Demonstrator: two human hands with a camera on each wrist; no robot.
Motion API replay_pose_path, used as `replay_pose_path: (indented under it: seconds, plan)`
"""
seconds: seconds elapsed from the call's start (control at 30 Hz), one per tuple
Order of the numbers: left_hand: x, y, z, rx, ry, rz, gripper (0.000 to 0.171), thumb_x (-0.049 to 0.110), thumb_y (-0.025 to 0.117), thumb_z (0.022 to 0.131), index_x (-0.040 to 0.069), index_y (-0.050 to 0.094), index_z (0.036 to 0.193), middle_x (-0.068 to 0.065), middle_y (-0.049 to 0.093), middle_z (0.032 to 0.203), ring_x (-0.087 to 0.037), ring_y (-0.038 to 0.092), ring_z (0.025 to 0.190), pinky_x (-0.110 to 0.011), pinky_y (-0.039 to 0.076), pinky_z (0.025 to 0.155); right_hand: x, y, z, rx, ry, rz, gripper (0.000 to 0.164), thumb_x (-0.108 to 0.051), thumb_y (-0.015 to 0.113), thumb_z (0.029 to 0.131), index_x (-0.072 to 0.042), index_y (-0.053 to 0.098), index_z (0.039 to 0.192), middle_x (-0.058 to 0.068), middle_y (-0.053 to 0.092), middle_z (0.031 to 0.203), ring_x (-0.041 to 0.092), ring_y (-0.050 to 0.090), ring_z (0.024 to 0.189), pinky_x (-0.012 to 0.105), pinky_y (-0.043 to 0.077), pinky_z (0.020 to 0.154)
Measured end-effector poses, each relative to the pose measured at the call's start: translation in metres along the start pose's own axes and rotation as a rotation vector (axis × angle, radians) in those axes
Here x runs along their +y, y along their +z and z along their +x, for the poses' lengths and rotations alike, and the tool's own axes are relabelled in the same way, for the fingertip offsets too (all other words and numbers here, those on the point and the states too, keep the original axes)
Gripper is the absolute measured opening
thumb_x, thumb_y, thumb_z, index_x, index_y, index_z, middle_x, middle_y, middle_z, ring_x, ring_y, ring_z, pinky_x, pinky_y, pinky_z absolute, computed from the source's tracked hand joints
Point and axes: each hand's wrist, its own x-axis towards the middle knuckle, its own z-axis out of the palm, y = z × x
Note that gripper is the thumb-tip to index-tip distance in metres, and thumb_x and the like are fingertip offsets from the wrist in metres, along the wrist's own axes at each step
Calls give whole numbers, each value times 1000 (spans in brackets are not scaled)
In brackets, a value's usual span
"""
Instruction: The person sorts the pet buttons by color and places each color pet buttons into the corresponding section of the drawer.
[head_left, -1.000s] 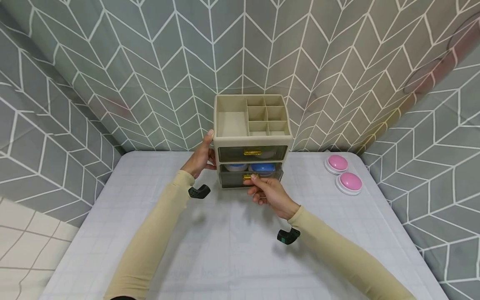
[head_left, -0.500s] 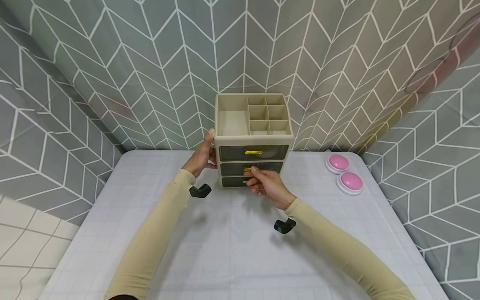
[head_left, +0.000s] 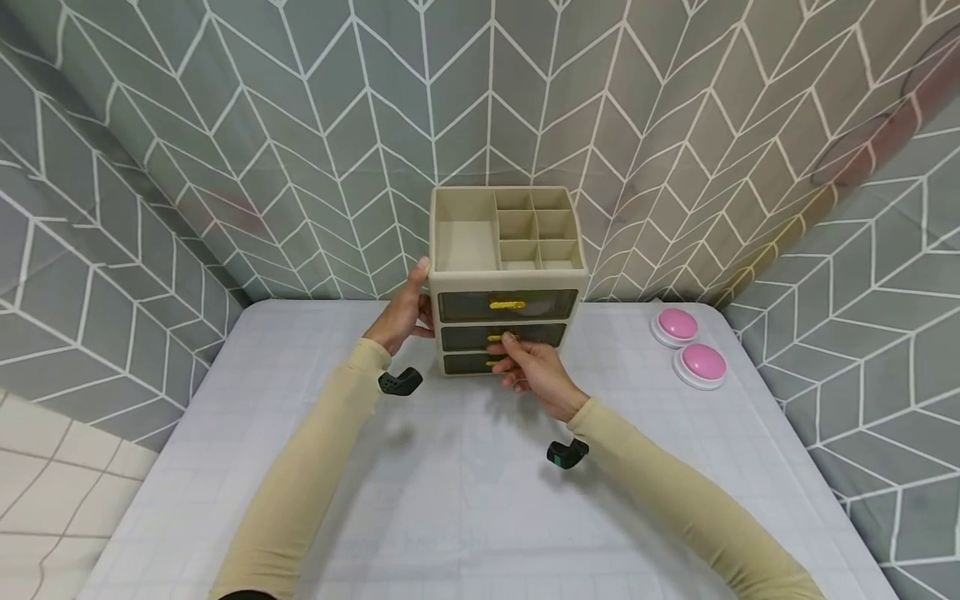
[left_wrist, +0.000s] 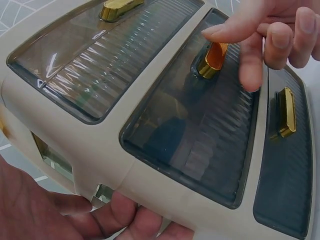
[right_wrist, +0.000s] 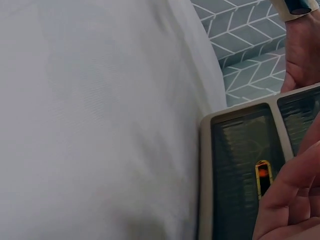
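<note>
A beige desktop drawer organizer with three dark see-through drawers stands at the table's back. All the drawers are in. My left hand steadies its left side; in the left wrist view the curled fingers lie against that side wall. With thumb above and index finger below, my right hand holds the gold handle of the middle drawer. The hand partly covers the bottom drawer and its gold handle. The top drawer is untouched.
Two pink push-button domes on white bases sit at the table's back right. The organizer's top tray has one large and several small compartments. A patterned grey curtain hangs close behind. White cloth covers the table.
The middle drawer, pulled out a second ago with blue and white round things showing inside, has been pushed in by my right hand. My left hand stays on the organizer's side.
</note>
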Motion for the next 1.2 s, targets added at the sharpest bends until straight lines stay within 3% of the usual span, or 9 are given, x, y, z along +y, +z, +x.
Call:
replay_pose_path:
  seconds: [0.23, 0.47, 0.6, 0.83, 1.03, 1.2]
  plan:
    - [-3, -1, -1, -6, 4, 0, 94, 79, 15, 96, 1, 62, 114, -3, 62, 77, -18, 61, 74, -45, 58, 81, 18, -2, 0, 31, 67, -40, 49, -44, 56, 110, -2, 73, 129, -8, 73, 80, 7, 65, 64, 23, 46, 61]
    - [-2, -1, -1, -2, 14, -1, 91, 79, 15, 96, 2, 62, 113, -4, 60, 79, -19, 60, 76, -59, 57, 91, 30, -2, 1, 51, 127, 6, 52, -42, 57, 110, 5, 71, 129, -8, 75, 77, 4, 65, 60, 19, 47, 55]
    - [-2, 0, -1, -4, 11, 5, 93, 80, 15, 96, 1, 62, 113, -3, 61, 78, -19, 61, 75, -57, 58, 90, 35, -3, 2, 57, 161, 38, 54, -43, 58, 110, 5, 69, 132, -8, 75, 78, 4, 66, 60, 19, 48, 55]
    - [-1, 1, 0, -5, 10, -5, 93, 79, 16, 96, 0, 63, 112, -4, 61, 77, -19, 61, 74, -62, 56, 92, 37, -3, 5, 103, 141, 72, 44, -34, 61, 109, 2, 69, 133, -8, 74, 79, 3, 62, 61, 19, 46, 55]
    - [1, 1, -1, -10, 0, 7, 94, 79, 15, 96, 1, 62, 120, -5, 62, 81, -21, 61, 77, -53, 58, 87, 40, -1, 4, 116, 142, 86, 44, -34, 61, 109, 2, 70, 132, -10, 71, 77, 3, 59, 61, 19, 44, 55]
    - [2, 0, -1, -10, -9, 13, 96, 80, 15, 96, 0, 61, 122, -5, 63, 81, -21, 62, 78, -53, 59, 88, 43, 2, -2, 124, 144, 83, 44, -36, 62, 108, 1, 71, 131, -10, 69, 76, 4, 58, 60, 19, 42, 56]
